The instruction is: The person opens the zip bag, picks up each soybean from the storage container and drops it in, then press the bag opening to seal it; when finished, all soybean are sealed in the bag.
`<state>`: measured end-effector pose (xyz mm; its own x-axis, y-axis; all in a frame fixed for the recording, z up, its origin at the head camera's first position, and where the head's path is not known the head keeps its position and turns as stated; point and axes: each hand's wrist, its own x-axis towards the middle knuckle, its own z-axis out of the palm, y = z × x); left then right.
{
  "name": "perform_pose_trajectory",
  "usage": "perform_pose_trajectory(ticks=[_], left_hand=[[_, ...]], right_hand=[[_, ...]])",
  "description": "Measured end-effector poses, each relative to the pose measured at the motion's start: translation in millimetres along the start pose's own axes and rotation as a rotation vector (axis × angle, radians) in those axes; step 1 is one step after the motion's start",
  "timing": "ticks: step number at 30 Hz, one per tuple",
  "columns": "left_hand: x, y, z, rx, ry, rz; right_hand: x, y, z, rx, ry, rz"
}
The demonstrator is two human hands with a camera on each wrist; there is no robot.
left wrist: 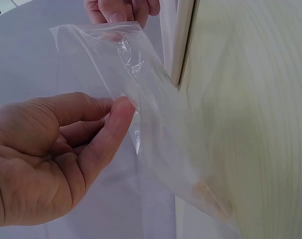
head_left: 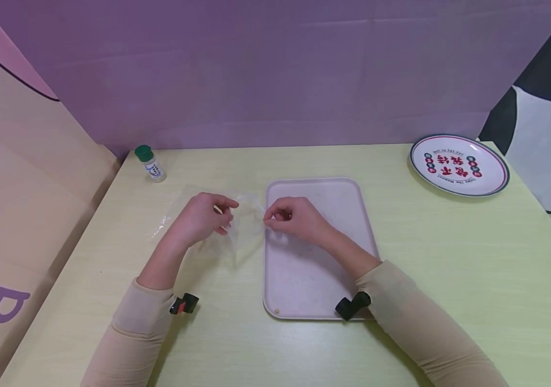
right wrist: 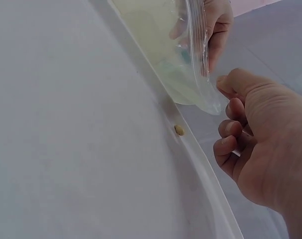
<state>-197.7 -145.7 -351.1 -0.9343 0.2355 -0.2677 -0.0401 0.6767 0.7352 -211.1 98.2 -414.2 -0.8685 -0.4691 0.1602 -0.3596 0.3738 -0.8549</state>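
Observation:
A clear plastic bag [head_left: 248, 217] [left wrist: 156, 134] [right wrist: 197, 45] with a ridged strip along its mouth hangs between the hands. With thumb and index finger, the left hand [head_left: 205, 217] [left wrist: 51, 154] pinches one side of it. The right hand [head_left: 302, 219] [right wrist: 265, 129] pinches the bag's edge with its fingertips, above the left rim of the pale tray [head_left: 321, 279]; its other fingers are curled. Through the lower part of the bag, a blurred orange-tan patch shows in the left wrist view.
A green-capped bottle [head_left: 151, 164] stands at the back left. An oval plate [head_left: 459, 165] with red characters lies at the back right. One small yellowish bit [head_left: 277, 311] lies in the tray's near left corner. A purple backdrop [head_left: 275, 75] rises behind the table.

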Motion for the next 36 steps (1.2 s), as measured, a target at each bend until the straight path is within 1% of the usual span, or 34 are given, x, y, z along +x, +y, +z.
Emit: perform_pose_trajectory(ticks=[4,8,12,16,27,36], left_hand=[[-0.3,-0.4,-1.9,-0.002,0.005,0.003],[-0.4,-1.5,-3.1,-0.001,0.009,0.002],[-0.9,-1.9,-3.5,0.003,0.011,-0.004],[-1.3,-1.6,-3.7,0.013,0.010,0.002],[-1.6,0.9,-2.3,0.027,0.003,0.007],[-0.2,-0.3,-1.3,0.029,0.002,0.004]], right_hand=[[0.6,1.6,-1.1,-0.008,0.031,0.017],[2.4,4.0,-0.9,-0.061,0.042,0.052],[3.3,4.3,-0.8,-0.119,0.012,0.092],[3.5,5.8,-0.3,-0.149,-0.025,0.120],[5.5,11.8,1.0,-0.208,-0.066,0.119],[3.8,9.5,0.8,-0.249,-0.066,0.102]])
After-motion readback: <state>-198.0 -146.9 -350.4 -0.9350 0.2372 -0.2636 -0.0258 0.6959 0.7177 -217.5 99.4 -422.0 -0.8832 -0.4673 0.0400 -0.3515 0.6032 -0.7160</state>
